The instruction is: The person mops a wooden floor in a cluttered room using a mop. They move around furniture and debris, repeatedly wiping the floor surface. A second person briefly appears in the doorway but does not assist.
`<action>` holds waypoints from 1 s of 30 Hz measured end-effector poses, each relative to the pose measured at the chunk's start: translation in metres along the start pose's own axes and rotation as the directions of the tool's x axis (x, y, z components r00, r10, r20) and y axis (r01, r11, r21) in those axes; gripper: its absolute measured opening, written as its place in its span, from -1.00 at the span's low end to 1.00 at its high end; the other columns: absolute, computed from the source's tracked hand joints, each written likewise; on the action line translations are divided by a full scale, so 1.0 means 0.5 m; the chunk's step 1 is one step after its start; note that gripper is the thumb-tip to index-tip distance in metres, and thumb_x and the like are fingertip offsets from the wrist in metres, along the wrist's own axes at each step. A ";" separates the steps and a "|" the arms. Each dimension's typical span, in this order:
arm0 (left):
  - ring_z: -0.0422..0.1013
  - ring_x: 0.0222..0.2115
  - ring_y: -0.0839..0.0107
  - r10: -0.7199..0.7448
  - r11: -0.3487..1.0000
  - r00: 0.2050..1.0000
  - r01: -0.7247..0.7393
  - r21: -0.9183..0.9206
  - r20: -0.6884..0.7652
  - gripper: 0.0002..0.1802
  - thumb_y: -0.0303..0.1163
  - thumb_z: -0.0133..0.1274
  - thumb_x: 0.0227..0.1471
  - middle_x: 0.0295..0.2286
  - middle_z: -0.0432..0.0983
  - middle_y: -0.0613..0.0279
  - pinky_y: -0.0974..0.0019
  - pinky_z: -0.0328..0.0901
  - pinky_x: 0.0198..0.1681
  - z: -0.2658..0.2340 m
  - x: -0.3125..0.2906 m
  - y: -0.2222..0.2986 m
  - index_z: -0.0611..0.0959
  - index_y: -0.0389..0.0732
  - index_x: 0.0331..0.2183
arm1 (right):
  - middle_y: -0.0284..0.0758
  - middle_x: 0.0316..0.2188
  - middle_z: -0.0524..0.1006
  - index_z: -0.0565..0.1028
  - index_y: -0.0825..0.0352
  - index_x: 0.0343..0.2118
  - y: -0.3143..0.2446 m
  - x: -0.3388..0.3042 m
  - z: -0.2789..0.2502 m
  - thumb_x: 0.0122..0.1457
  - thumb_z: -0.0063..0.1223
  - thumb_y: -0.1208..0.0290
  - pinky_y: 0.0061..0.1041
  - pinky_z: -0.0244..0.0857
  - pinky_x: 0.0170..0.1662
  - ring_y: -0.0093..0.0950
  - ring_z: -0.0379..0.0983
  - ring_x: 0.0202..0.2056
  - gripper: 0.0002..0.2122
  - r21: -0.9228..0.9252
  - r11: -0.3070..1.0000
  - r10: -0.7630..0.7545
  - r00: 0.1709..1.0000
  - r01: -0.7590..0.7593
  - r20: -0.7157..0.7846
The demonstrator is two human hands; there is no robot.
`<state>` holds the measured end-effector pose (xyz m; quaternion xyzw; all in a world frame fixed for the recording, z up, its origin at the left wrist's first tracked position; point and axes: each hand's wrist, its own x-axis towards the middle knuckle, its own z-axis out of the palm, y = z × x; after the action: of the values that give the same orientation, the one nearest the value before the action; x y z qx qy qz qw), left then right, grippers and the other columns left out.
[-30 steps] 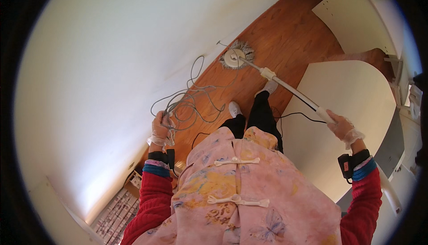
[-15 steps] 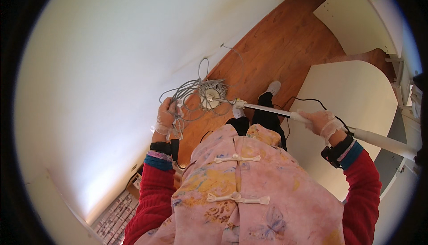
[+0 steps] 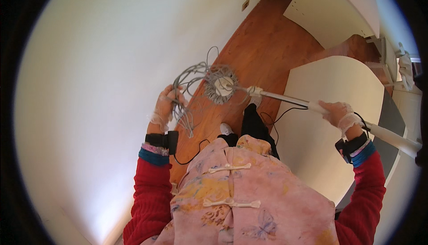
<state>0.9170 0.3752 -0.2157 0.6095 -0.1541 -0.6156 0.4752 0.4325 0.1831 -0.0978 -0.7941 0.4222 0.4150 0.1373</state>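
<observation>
A coil of thin grey cable (image 3: 191,70) hangs in loops from my left hand (image 3: 167,101), which is gloved in clear plastic and closed around it. Some loops reach across in front of a round mop (image 3: 221,83), which has grey strands around a white disc. I cannot tell if the cable touches the mop head. My right hand (image 3: 335,114), also in a clear glove, wraps round the mop's white and metal handle (image 3: 285,98). The handle slants from the mop head toward the lower right.
A pale wall (image 3: 111,66) rises along the left, with a socket (image 3: 245,5) near its foot. Reddish wood floor (image 3: 263,35) runs beside it. White panels (image 3: 330,80) stand at the right. A thin black cord (image 3: 192,159) trails near my feet.
My view has turned, so the wall socket and panels sit further left. The mop head has shifted right and up in view. Both hands keep their holds; the cable loops hang differently.
</observation>
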 end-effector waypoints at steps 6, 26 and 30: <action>0.45 -0.43 0.37 0.084 0.973 0.995 -0.068 -0.222 0.061 -0.69 -0.46 -0.12 0.04 -0.52 0.45 0.23 0.39 0.32 -0.32 0.025 0.078 0.007 0.41 -0.36 -0.14 | -0.18 -0.27 0.55 0.33 0.03 0.09 0.014 0.006 -0.006 0.01 0.14 0.27 -0.30 0.36 -0.14 -0.20 0.49 -0.21 -0.49 0.010 0.989 0.145 0.989 -0.144 -0.021; 0.39 -0.24 0.20 0.189 0.758 0.979 -0.097 -0.645 0.075 -0.74 -0.40 -0.10 0.11 -0.26 0.47 0.01 0.14 0.31 -0.12 0.209 0.198 0.077 0.47 -0.35 -0.20 | -0.20 -0.22 0.53 0.26 -0.01 0.13 0.049 -0.047 0.049 0.07 0.08 0.21 -0.30 0.34 -0.10 -0.23 0.47 -0.16 -0.49 0.111 0.961 0.241 0.964 -0.254 0.114; 0.38 -0.29 0.22 0.226 0.786 0.973 -0.157 -0.597 0.042 -0.75 -0.38 -0.13 0.14 -0.28 0.47 0.01 0.11 0.32 -0.15 0.233 0.275 0.139 0.47 -0.35 -0.21 | -0.21 -0.28 0.55 0.27 -0.01 0.12 0.053 -0.047 0.063 0.07 0.08 0.24 -0.28 0.36 -0.17 -0.25 0.49 -0.21 -0.49 0.117 0.964 0.229 0.970 -0.237 0.079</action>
<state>0.8669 0.1885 -0.2209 0.3775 -0.0425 -0.6141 0.6917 0.3874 0.1980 -0.0957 -0.7149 0.5333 0.4264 0.1509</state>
